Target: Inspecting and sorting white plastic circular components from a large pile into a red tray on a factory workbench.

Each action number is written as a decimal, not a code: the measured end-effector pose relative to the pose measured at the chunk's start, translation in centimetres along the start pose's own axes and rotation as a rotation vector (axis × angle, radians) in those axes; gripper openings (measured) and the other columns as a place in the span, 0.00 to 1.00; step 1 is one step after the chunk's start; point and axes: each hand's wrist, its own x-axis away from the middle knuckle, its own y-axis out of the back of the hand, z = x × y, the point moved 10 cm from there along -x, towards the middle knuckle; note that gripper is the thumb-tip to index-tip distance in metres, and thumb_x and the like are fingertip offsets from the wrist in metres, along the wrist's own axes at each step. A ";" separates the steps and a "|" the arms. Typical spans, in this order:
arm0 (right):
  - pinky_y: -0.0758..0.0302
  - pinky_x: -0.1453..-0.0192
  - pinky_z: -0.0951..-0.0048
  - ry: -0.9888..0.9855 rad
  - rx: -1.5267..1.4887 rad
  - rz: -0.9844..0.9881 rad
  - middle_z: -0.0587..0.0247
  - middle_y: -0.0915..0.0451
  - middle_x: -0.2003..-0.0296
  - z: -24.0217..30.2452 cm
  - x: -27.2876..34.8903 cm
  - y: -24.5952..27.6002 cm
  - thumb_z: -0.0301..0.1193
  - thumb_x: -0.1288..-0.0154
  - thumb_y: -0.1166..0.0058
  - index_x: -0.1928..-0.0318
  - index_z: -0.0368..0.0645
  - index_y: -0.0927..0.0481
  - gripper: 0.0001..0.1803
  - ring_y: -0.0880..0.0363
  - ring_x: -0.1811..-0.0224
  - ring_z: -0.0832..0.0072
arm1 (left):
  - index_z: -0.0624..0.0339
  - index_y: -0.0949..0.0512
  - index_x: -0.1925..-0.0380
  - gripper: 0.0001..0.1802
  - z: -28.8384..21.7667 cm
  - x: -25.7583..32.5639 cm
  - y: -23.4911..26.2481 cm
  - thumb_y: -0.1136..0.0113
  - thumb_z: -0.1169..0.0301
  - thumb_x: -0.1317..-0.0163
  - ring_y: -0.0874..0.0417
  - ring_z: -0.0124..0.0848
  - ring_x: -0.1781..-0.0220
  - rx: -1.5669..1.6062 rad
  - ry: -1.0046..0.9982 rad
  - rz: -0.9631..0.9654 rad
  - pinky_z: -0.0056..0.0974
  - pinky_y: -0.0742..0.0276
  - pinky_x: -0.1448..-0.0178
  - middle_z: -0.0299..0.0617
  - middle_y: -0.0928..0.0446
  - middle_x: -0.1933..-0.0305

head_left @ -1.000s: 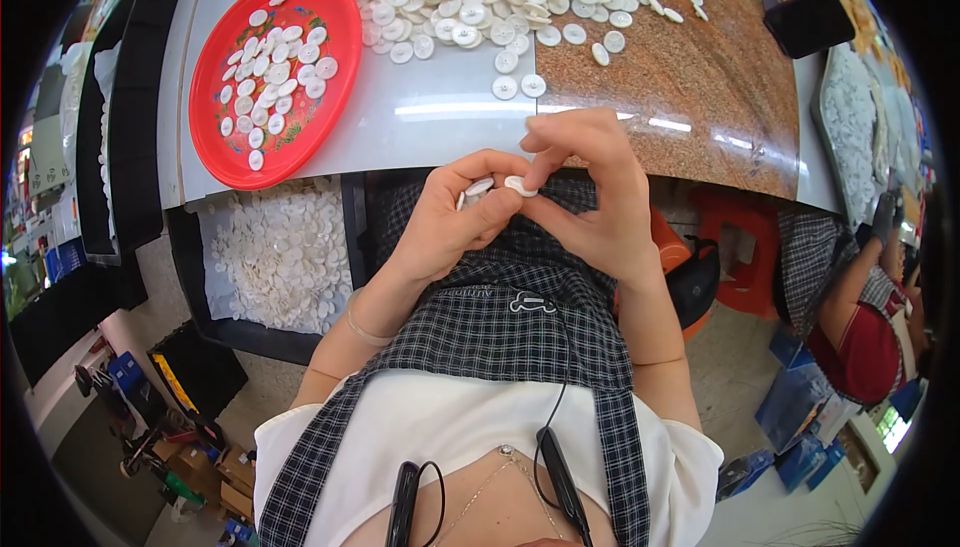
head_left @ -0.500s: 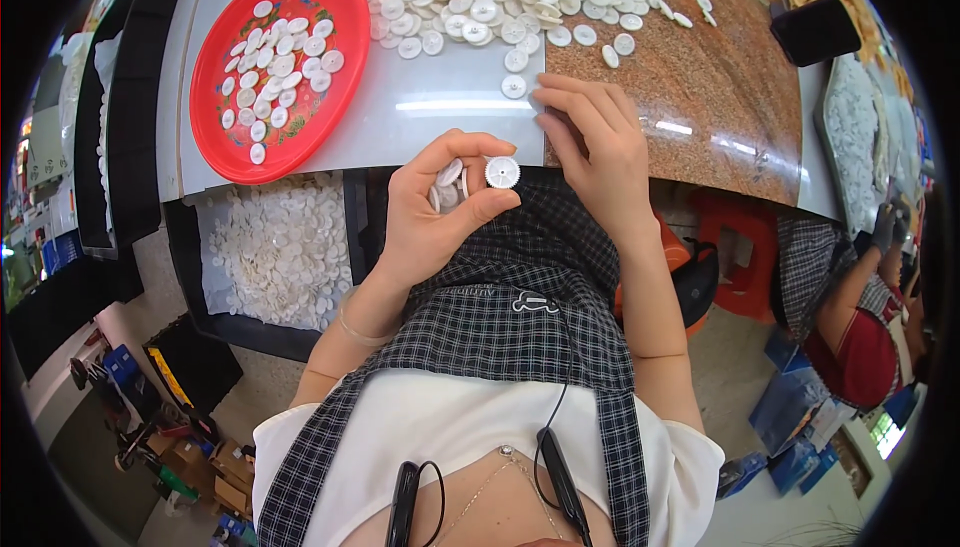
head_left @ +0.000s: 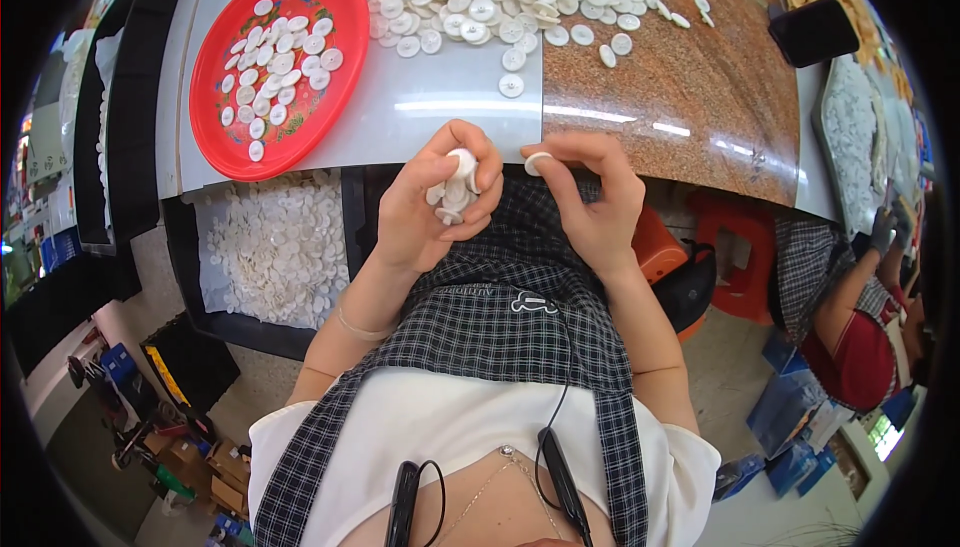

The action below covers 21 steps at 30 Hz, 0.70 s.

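Right fingers (head_left: 582, 147) pinch white disc (head_left: 537, 163) at tips — left fingers (head_left: 486, 159) curled round several discs (head_left: 456, 191), count unclear

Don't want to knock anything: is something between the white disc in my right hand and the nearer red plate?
Yes: from above, your left hand, holding other discs, lies between the disc in your right hand and that plate.

Held discs (head_left: 461, 171): smooth plastic. Plate (head_left: 207, 87): glossy plastic. Brown tabletop (head_left: 690, 87): polished, stone-like. Apron (head_left: 500, 347): woven cloth.
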 end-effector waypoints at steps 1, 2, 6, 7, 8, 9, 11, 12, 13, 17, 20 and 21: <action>0.24 0.57 0.83 -0.076 -0.164 -0.004 0.60 0.14 0.65 -0.1 -0.4 -0.2 0.20 0.36 0.41 0.54 0.37 0.27 0.13 0.17 0.64 0.80 | 0.57 0.31 0.55 0.13 0.0 -0.1 -0.1 0.52 0.61 0.29 0.34 0.21 0.77 -0.001 0.002 0.002 0.22 0.46 0.85 0.37 0.32 0.66; 0.24 0.57 0.83 -0.077 -0.164 -0.007 0.60 0.14 0.65 0.2 -0.7 -0.3 0.20 0.36 0.41 0.54 0.37 0.27 0.13 0.17 0.64 0.80 | 0.58 0.30 0.57 0.11 0.1 -0.2 -0.2 0.48 0.63 0.32 0.32 0.21 0.76 -0.022 0.013 0.012 0.22 0.44 0.83 0.35 0.32 0.67; 0.23 0.58 0.82 -0.219 -0.277 -0.012 0.62 0.14 0.68 0.1 -1.3 -1.1 0.22 0.38 0.39 0.54 0.37 0.27 0.14 0.17 0.65 0.81 | 0.59 0.29 0.58 0.15 -1.1 0.4 0.9 0.35 0.77 0.44 0.33 0.17 0.72 -0.616 -0.118 -0.224 0.20 0.42 0.77 0.29 0.33 0.71; 0.22 0.58 0.80 -0.214 -0.278 -0.034 0.63 0.14 0.71 0.3 -1.5 -1.0 0.23 0.40 0.37 0.56 0.37 0.25 0.13 0.15 0.66 0.80 | 0.61 0.25 0.56 0.21 -2.2 0.3 0.4 0.30 0.83 0.51 0.33 0.15 0.71 -0.718 -0.286 -0.227 0.20 0.40 0.69 0.26 0.32 0.73; 0.22 0.58 0.80 -0.216 -0.278 -0.032 0.63 0.14 0.71 0.3 -1.5 -1.2 0.23 0.40 0.37 0.56 0.37 0.25 0.13 0.15 0.66 0.80 | 0.61 0.25 0.56 0.21 -2.3 0.4 0.3 0.30 0.83 0.51 0.33 0.15 0.71 -0.717 -0.286 -0.229 0.20 0.40 0.69 0.26 0.32 0.73; 0.23 0.59 0.81 -0.186 -0.251 -0.032 0.63 0.14 0.72 0.5 -1.6 -1.2 0.23 0.39 0.38 0.56 0.37 0.25 0.13 0.15 0.66 0.80 | 0.62 0.23 0.55 0.21 -2.4 0.5 0.3 0.30 0.82 0.51 0.34 0.15 0.71 -0.828 -0.268 -0.254 0.21 0.39 0.67 0.26 0.32 0.73; 0.23 0.60 0.81 -0.156 -0.222 -0.030 0.63 0.14 0.72 1.0 -1.8 -1.3 0.24 0.39 0.38 0.56 0.37 0.25 0.13 0.16 0.66 0.81 | 0.62 0.21 0.54 0.21 -2.5 0.6 0.3 0.29 0.81 0.50 0.35 0.15 0.72 -0.937 -0.251 -0.280 0.21 0.39 0.64 0.26 0.32 0.73; 0.23 0.61 0.80 -0.176 -0.242 -0.036 0.63 0.14 0.72 1.1 -1.8 -1.3 0.24 0.37 0.40 0.56 0.38 0.25 0.11 0.16 0.67 0.80 | 0.63 0.20 0.55 0.20 -2.9 0.7 0.1 0.29 0.81 0.50 0.34 0.15 0.71 -0.951 -0.291 -0.277 0.21 0.39 0.64 0.26 0.32 0.73; 0.23 0.61 0.79 -0.196 -0.262 -0.042 0.64 0.14 0.72 1.0 -1.8 -1.3 0.23 0.35 0.42 0.56 0.38 0.25 0.09 0.16 0.68 0.80 | 0.63 0.19 0.55 0.20 -3.2 0.8 -0.2 0.29 0.81 0.50 0.34 0.15 0.71 -0.964 -0.331 -0.273 0.21 0.39 0.65 0.26 0.32 0.72; 0.23 0.55 0.73 -0.266 -0.226 -0.002 0.62 0.14 0.63 -0.8 -2.6 -1.6 0.22 0.36 0.44 0.54 0.40 0.24 0.10 0.16 0.59 0.74 | 0.61 0.18 0.56 0.19 -3.5 1.0 0.3 0.27 0.79 0.50 0.36 0.14 0.72 -0.931 -0.354 -0.262 0.21 0.40 0.67 0.26 0.32 0.74; 0.26 0.48 0.66 0.327 0.390 0.067 0.62 0.18 0.52 3.2 -3.5 -2.5 0.22 0.40 0.42 0.53 0.42 0.22 0.13 0.21 0.49 0.68 | 0.62 0.18 0.55 0.20 -3.2 1.1 1.2 0.27 0.79 0.51 0.36 0.14 0.72 -0.858 -0.289 -0.311 0.21 0.40 0.66 0.26 0.32 0.73; 0.27 0.46 0.64 0.299 0.406 0.132 0.62 0.19 0.50 2.8 -3.4 -3.1 0.24 0.43 0.40 0.54 0.43 0.21 0.15 0.23 0.46 0.66 | 0.62 0.21 0.53 0.20 -3.0 1.2 1.6 0.30 0.79 0.48 0.35 0.15 0.73 -0.793 -0.264 -0.319 0.21 0.40 0.68 0.27 0.33 0.74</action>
